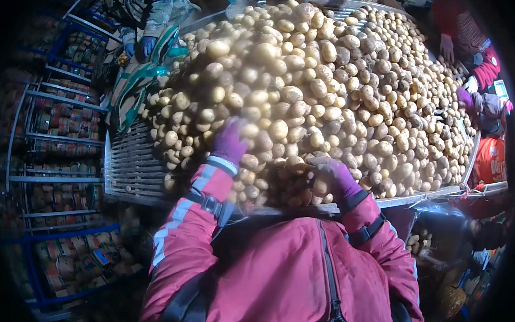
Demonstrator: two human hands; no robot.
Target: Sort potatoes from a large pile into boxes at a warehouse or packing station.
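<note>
A large heap of potatoes [293, 93] covers the slatted metal sorting table [134, 161] before me. My left hand [231, 140], in a purple knit glove, reaches onto the heap's near left side. Blur and the potatoes around its fingers hide whether it grips one. Closer to the table's near edge is my right hand [335, 175], in a purple glove with greyish, soiled fingers. Its fingers curl around a potato [322, 187], just inside the rim. Both wrists show dark straps over pink sleeves.
Green-and-tan sacks [131, 93] hang over the table's left corner, near another person's blue-gloved hands [148, 45]. More workers' gloved hands [447, 48] are at the right edge. Metal racks [66, 178] stand at left. A red sack [489, 161] and a plastic-lined container [438, 231] are at right.
</note>
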